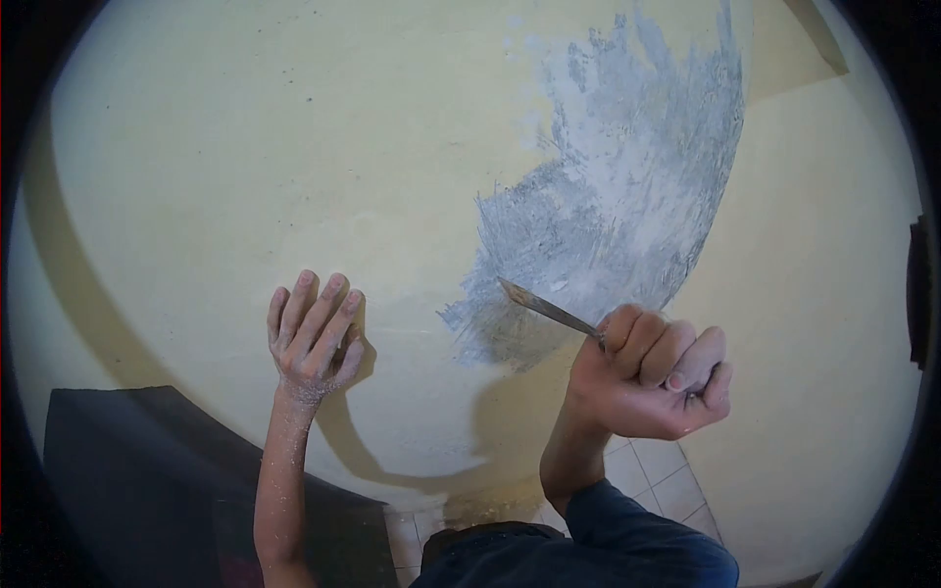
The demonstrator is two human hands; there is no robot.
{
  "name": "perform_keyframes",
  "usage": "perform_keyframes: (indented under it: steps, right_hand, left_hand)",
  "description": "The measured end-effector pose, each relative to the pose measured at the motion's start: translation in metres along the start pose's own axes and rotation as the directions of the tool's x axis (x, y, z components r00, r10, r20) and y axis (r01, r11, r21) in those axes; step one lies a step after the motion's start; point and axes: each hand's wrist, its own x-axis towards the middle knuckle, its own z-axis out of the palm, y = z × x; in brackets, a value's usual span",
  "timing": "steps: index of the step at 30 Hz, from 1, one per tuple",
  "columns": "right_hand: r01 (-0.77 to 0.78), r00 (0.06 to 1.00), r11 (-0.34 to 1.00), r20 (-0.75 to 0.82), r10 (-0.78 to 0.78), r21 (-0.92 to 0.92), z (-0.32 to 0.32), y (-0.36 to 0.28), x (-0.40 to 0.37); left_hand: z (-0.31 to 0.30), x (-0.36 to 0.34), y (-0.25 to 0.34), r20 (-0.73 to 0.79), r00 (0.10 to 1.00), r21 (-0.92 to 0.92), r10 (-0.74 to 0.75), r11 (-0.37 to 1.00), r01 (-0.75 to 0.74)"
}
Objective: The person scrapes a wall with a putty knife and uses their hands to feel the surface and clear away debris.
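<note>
My right hand (657, 377) is closed in a fist round a scraper (549, 309), whose narrow metal blade points up and to the left. The blade's tip is in front of the lower part of a grey scraped patch (627, 167) on the pale yellow wall (216, 186). Whether the tip touches the wall, I cannot tell. To the left, my left hand (316, 333) rests against the wall with fingers spread and holds nothing. White dust covers its fingers and wrist.
A dark panel-like object (147, 470) stands at the lower left in front of the wall. Pale floor tiles (662, 470) show at the bottom. The wall turns a corner right of the grey patch. A dark object (918, 294) is at the far right edge.
</note>
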Motion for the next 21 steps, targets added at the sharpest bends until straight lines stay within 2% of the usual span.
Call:
perform_keyframes:
  steps: [3, 5, 8, 10, 13, 14, 17, 18, 21]
  right_hand:
    - [-0.111, 0.987, 0.986, 0.099, 0.124, -0.123, -0.016, 0.034, -0.008]
    - [-0.072, 0.990, 0.977, 0.103, 0.094, -0.199, -0.003, 0.018, -0.003]
    - [0.118, 0.984, 0.934, 0.168, -0.064, -0.338, -0.020, 0.032, -0.011]
    - [-0.123, 0.985, 0.977, 0.096, 0.141, -0.172, -0.015, 0.042, -0.011]
    - [-0.030, 0.994, 0.996, 0.104, 0.039, -0.081, 0.004, 0.021, -0.002]
    - [-0.054, 0.985, 0.988, 0.155, 0.076, -0.147, 0.007, 0.006, 0.004]
    - [-0.255, 0.966, 0.963, 0.025, 0.258, -0.090, -0.018, 0.034, -0.016]
    - [-0.267, 0.960, 0.957, 0.057, 0.275, -0.114, -0.016, 0.035, -0.013]
    - [-0.145, 0.984, 0.989, 0.100, 0.148, -0.037, -0.002, 0.017, -0.008]
  left_hand:
    - [-0.002, 0.001, 0.002, 0.016, 1.000, 0.006, -0.008, 1.000, 0.008]
    - [-0.003, 0.002, 0.005, 0.013, 0.999, -0.012, -0.048, 0.999, 0.048]
    - [-0.002, 0.005, 0.002, -0.004, 0.998, -0.012, -0.058, 0.998, 0.058]
    - [-0.003, 0.001, 0.006, 0.007, 0.998, -0.020, -0.063, 0.998, 0.063]
    - [-0.002, 0.004, 0.003, 0.004, 0.998, -0.021, -0.059, 0.998, 0.059]
    - [-0.002, 0.004, 0.003, 0.000, 0.998, -0.020, -0.056, 0.998, 0.056]
    - [-0.004, 0.003, 0.004, 0.009, 0.998, -0.013, -0.062, 0.998, 0.062]
    - [-0.004, 0.003, 0.004, 0.013, 0.998, -0.012, -0.058, 0.998, 0.058]
    - [-0.003, 0.002, 0.003, 0.008, 0.998, -0.028, -0.063, 0.998, 0.063]
